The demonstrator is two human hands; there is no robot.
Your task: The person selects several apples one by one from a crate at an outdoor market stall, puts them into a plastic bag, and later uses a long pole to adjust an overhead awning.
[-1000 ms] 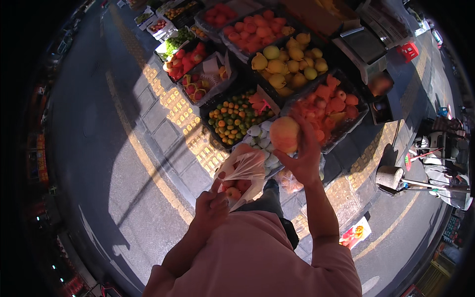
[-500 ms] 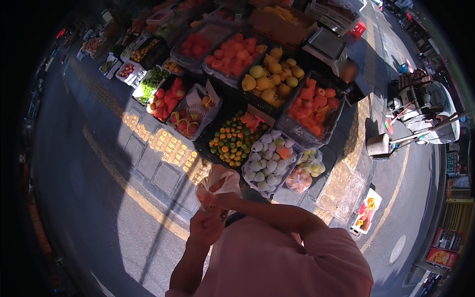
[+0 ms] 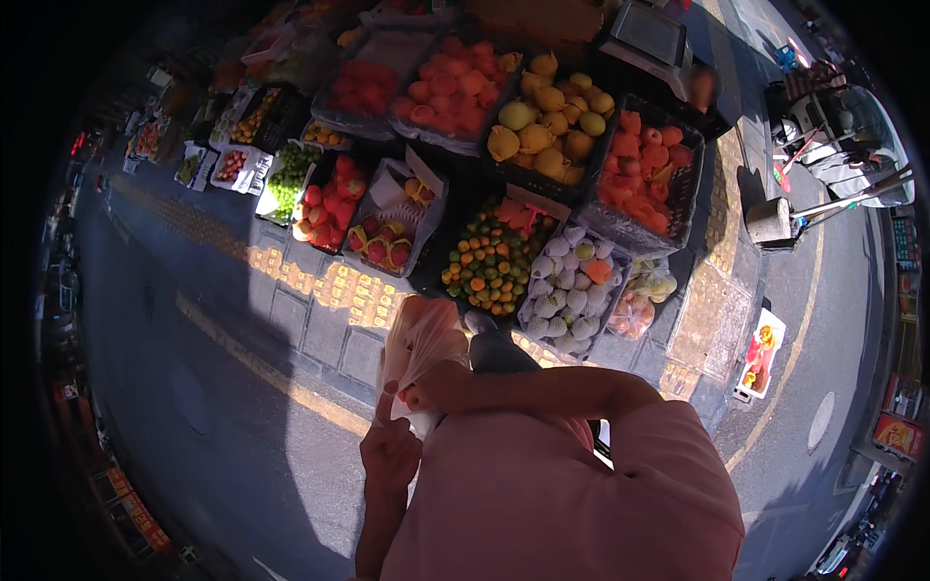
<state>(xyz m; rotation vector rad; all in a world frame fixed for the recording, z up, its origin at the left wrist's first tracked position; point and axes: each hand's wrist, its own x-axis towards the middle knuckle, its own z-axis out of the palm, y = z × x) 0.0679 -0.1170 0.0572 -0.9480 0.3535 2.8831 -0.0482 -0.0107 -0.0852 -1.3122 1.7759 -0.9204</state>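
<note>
A thin, pale plastic bag (image 3: 426,334) hangs in front of my body, with reddish round shapes showing through it. My right hand (image 3: 438,389) is closed on the bag's near side, its forearm crossing my chest. A small red spot shows beside its fingers, too little to name. Just below and left is my left hand (image 3: 390,453). Its index finger points up to the bag's lower edge while the other fingers are curled, and I see nothing in it. Small green-orange citrus fruits (image 3: 489,266) and pale fruits in foam nets (image 3: 567,295) lie beyond the bag.
Crates of yellow fruit (image 3: 547,126), red-orange fruit (image 3: 644,169) and red fruit (image 3: 329,203) stand ahead on the pavement. A scale (image 3: 644,39) sits behind them. Filled plastic bags (image 3: 639,295) rest at the right, near a white foam box (image 3: 763,353). A parked vehicle (image 3: 852,126) stands far right.
My left hand has dropped slightly from the bag's gathered part, and its index finger is now raised. The bag looks longer and more upright. The view has shifted, moving the near crates to the right.
</note>
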